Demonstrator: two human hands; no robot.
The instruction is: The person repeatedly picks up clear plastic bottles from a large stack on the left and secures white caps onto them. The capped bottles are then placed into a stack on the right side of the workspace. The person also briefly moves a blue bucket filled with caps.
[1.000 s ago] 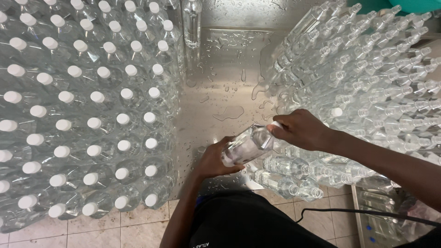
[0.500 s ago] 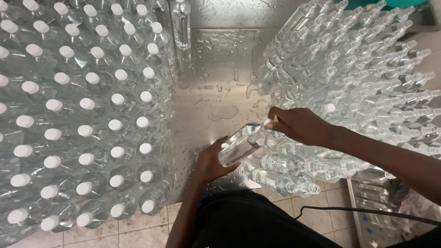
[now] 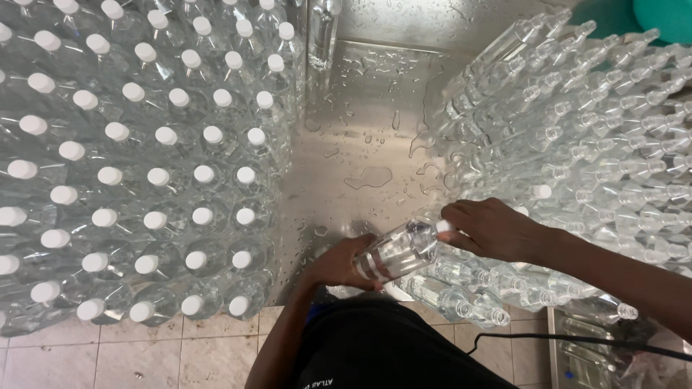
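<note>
**Clear bottle held across the body, cap end to the right**

While the wet steel counter (image 3: 360,144) runs away from the camera between 2 masses of bottles, both hands meet low in the frame over its near edge. The left hand (image 3: 339,263) cups the base and lower body of a clear plastic bottle (image 3: 396,248), fingers wrapped round it from below and clamped on it. The right hand (image 3: 490,229) is closed round the neck end, fingertips pinched together on the white cap (image 3: 445,226).

The bottle lies nearly level, tilted slightly. Its long axis runs from lower left to upper right: the base points down-left toward the person's body, the cap end points up-right toward the right-hand stack. It sits just above the counter's near edge, close to the uncapped bottles beneath it; whether it touches them I cannot tell.

To the left stands a dense block of capped bottles (image 3: 144,180), white caps facing the camera in rows. To the right lies a pile of open-necked bottles (image 3: 577,122), stacked on their sides with mouths toward the person. 1 bottle (image 3: 323,32) stands alone at the far end of the counter. Water drops and a small puddle (image 3: 367,176) lie on the steel. A black cable (image 3: 577,340) crosses the tiled floor (image 3: 144,353) at lower right.
</note>
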